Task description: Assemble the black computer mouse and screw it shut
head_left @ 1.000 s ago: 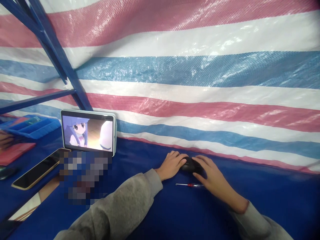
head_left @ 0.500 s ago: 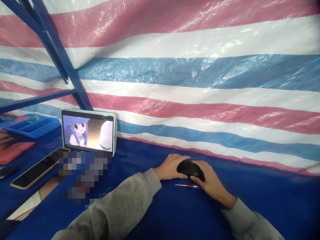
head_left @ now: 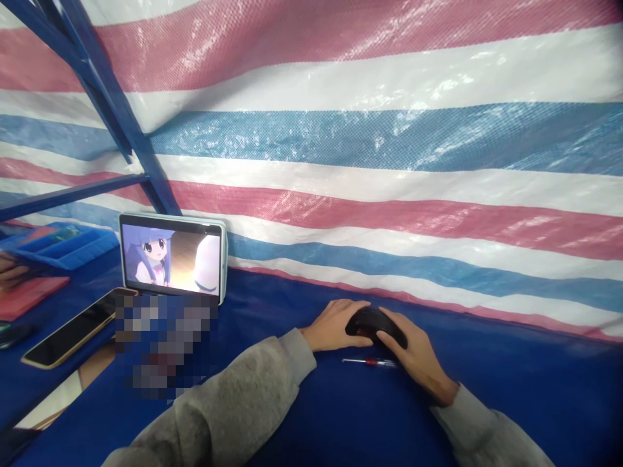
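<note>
Sheeting [head_left: 370, 136] in broad stripes of 3 colours, red, white and blue, filled the upper part of the view, creased and shiny with glare. Below it spread a deep blue tabletop [head_left: 525, 383]. Blue frame bars [head_left: 114, 110] crossed the upper left, 1 of them running down behind the tablet.

That tablet [head_left: 170, 256], in a pale case, stood propped upright near the foot of the sheeting, its lit screen showing a cartoon figure with long bluish hair. A blue tray [head_left: 73, 250] with compartments sat left of the tablet. A pixelated patch [head_left: 165, 344] hid whatever lay just in front of the screen. Beside the patch, a phone [head_left: 73, 331] with a dark screen and a gold-coloured edge lay face up.

Out of grey sleeves came 2 bare hands, both closed on 1 black mouse. The right hand [head_left: 413, 347] gripped its right end, thumb on the near side; the left hand [head_left: 335, 327] clasped its left end between thumb and fingers. At the left edge, another person's hand [head_left: 12, 269] was blurred, near a flat red item [head_left: 32, 295].

The black mouse [head_left: 374, 326] was between the 2 gripping hands, over the tabletop; whether it touched the surface could not be told. Just nearer the camera lay a thin screwdriver [head_left: 372, 362] with a red and clear handle, its metal shaft pointing left.
</note>
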A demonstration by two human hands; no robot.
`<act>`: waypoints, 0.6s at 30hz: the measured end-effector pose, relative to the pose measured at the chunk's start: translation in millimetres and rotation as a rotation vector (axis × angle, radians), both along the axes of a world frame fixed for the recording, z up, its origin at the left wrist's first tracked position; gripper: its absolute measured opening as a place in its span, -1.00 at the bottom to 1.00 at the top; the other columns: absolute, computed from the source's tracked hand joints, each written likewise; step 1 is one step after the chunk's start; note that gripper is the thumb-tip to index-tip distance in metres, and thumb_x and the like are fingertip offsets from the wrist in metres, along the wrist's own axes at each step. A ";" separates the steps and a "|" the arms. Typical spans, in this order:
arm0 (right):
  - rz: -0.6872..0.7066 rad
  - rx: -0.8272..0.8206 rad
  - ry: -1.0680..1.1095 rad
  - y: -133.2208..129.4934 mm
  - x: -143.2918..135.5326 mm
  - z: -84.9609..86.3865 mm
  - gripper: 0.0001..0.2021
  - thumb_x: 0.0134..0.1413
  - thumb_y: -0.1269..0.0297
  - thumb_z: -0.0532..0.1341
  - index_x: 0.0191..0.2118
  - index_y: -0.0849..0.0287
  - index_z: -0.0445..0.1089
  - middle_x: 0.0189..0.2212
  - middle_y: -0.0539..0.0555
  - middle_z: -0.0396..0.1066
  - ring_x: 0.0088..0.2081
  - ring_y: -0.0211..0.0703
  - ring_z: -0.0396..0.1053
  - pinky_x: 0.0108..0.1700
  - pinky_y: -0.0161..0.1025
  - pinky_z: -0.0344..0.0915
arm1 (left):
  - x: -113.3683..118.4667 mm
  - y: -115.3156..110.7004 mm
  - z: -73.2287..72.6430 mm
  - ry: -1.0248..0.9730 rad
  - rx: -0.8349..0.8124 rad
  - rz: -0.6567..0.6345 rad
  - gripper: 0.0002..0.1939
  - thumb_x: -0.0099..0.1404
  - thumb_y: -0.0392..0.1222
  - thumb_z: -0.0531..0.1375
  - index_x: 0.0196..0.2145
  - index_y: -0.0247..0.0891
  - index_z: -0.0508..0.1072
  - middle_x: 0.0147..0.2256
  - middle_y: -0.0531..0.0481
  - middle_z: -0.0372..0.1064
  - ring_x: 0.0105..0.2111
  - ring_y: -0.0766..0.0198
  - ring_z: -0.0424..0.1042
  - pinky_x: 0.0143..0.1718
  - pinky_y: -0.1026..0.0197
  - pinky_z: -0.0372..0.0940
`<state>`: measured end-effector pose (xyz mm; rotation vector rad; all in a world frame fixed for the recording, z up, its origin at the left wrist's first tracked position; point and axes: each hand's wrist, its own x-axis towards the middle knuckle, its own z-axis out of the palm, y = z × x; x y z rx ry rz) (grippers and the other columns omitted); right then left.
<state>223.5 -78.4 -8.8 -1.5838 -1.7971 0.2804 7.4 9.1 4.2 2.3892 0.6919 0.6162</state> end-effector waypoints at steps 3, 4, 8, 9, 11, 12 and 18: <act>-0.015 0.006 0.015 1.8 -1.6 0.9 -0.51 0.19 -0.03 0.13 0.12 0.14 0.36 0.02 0.18 0.47 0.03 0.04 0.43 0.09 0.01 0.35 | 0.4 -1.5 0.4 -0.043 0.029 0.060 -0.51 0.34 -0.02 0.21 0.18 -0.10 0.27 0.07 -0.07 0.35 0.08 0.08 0.31 0.14 0.01 0.18; -0.020 0.015 0.022 2.4 -1.9 0.9 -0.52 0.20 -0.03 0.12 0.12 0.14 0.36 0.02 0.18 0.47 0.03 0.03 0.43 0.10 0.01 0.35 | 0.7 -1.3 0.3 -0.061 0.042 0.075 -0.58 0.37 -0.08 0.19 0.15 -0.12 0.31 0.04 -0.06 0.37 0.06 0.11 0.33 0.13 0.04 0.19; -0.051 0.064 0.036 3.9 -2.0 0.0 -0.52 0.20 -0.02 0.12 0.12 0.14 0.36 0.06 0.17 0.45 0.07 0.03 0.41 0.14 0.01 0.33 | 1.7 1.8 -1.8 -0.105 0.083 0.109 -0.71 0.35 -0.17 0.21 0.03 -0.17 0.41 -0.03 -0.03 0.45 0.01 0.15 0.39 0.09 0.08 0.21; -0.063 0.079 0.036 3.9 -1.9 -0.2 -0.52 0.19 -0.03 0.14 0.12 0.14 0.36 0.07 0.18 0.44 0.09 0.04 0.40 0.15 0.02 0.32 | 1.9 2.7 -2.4 -0.109 0.084 0.119 -0.73 0.36 -0.16 0.21 0.01 -0.17 0.43 -0.05 -0.02 0.46 -0.01 0.16 0.41 0.09 0.08 0.22; -0.084 0.104 0.034 3.7 -1.7 -0.6 -0.50 0.17 -0.03 0.15 0.13 0.14 0.34 0.09 0.18 0.41 0.11 0.05 0.38 0.17 0.03 0.30 | 2.0 4.0 -3.7 -0.116 0.072 0.149 -0.76 0.38 -0.14 0.18 -0.01 -0.18 0.45 -0.06 -0.01 0.48 -0.03 0.17 0.42 0.07 0.08 0.24; -0.094 0.110 0.035 3.6 -1.5 -0.8 -0.50 0.17 -0.02 0.15 0.14 0.15 0.33 0.10 0.19 0.41 0.12 0.05 0.37 0.17 0.03 0.29 | 1.9 4.4 -4.1 -0.119 0.062 0.167 -0.75 0.39 -0.13 0.17 -0.01 -0.18 0.44 -0.06 -0.02 0.48 -0.03 0.16 0.43 0.07 0.08 0.24; -0.201 0.072 0.106 5.6 0.3 -5.1 -0.52 0.20 -0.01 0.11 0.14 0.13 0.33 0.06 0.16 0.44 0.06 0.03 0.42 0.12 0.00 0.35 | 1.4 4.8 -4.7 -0.131 0.013 0.245 -0.70 0.42 -0.11 0.13 0.06 -0.18 0.41 -0.06 -0.04 0.47 -0.04 0.13 0.43 0.08 0.06 0.24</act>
